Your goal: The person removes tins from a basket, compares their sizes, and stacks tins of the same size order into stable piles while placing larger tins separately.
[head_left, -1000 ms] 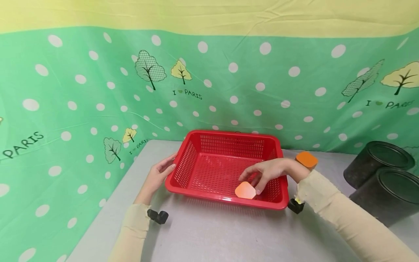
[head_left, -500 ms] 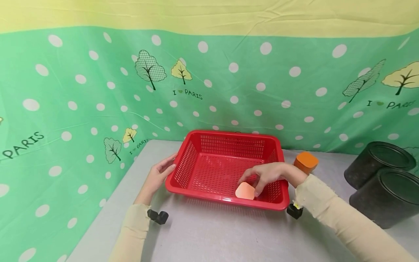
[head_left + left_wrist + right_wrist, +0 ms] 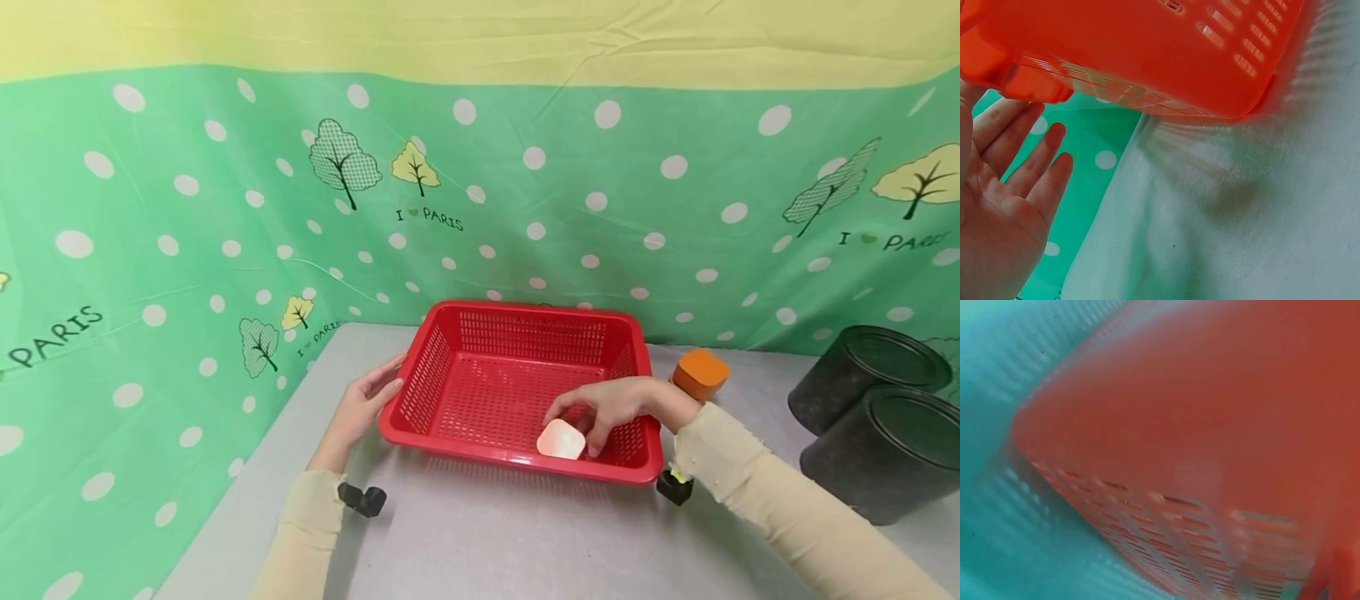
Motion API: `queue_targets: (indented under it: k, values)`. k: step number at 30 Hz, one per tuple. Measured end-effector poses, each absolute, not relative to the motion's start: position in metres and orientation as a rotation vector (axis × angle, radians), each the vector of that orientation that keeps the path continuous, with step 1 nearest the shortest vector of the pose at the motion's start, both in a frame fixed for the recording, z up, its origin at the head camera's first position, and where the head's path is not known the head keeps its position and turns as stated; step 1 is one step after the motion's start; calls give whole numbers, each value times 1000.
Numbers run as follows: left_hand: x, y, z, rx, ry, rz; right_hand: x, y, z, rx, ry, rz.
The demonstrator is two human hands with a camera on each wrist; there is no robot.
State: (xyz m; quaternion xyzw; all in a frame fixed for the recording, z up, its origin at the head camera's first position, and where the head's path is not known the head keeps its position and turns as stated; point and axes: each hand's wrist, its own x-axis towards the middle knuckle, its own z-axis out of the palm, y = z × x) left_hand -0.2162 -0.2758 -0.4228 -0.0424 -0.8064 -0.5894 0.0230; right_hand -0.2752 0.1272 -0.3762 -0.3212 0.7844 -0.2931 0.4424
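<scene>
A red plastic basket [image 3: 517, 400] with slotted walls stands on the table. My left hand [image 3: 365, 408] is at its left rim; in the left wrist view the hand's fingers [image 3: 1047, 156] are stretched out, their tips by the basket's rim [image 3: 1038, 81]. Inside the front right of the basket sits a small rounded-square piece [image 3: 561, 439], its top pale with glare. My right hand [image 3: 611, 402] reaches over the right rim, fingers bent behind that piece and thumb a little apart from it. The right wrist view shows only the basket's outer wall [image 3: 1166, 437], hiding the hand.
An orange rounded-square block [image 3: 701, 372] stands just right of the basket, partly behind my right wrist. Two dark lidded cans [image 3: 862, 379] stand farther right. A green polka-dot cloth [image 3: 525, 192] hangs behind and at the left of the grey table [image 3: 480, 533].
The right thumb closes up against the small piece, then comes slightly away from it. The piece's top turns from orange to pale. My left hand and the basket stay in place.
</scene>
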Motion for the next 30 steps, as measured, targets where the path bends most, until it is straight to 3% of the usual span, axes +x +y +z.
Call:
queue_targets:
  k: [17, 23, 30]
  values:
    - [-218, -276, -426, -122, -2504, -1828, -275, 126, -381, -922, 2028, -901]
    - [-217, -276, -426, -131, -2493, -1838, -275, 137, -366, -965, 2128, -1029]
    - [-218, -277, -427, -128, -2491, -1841, -270, 167, -341, -819, 2332, -1280]
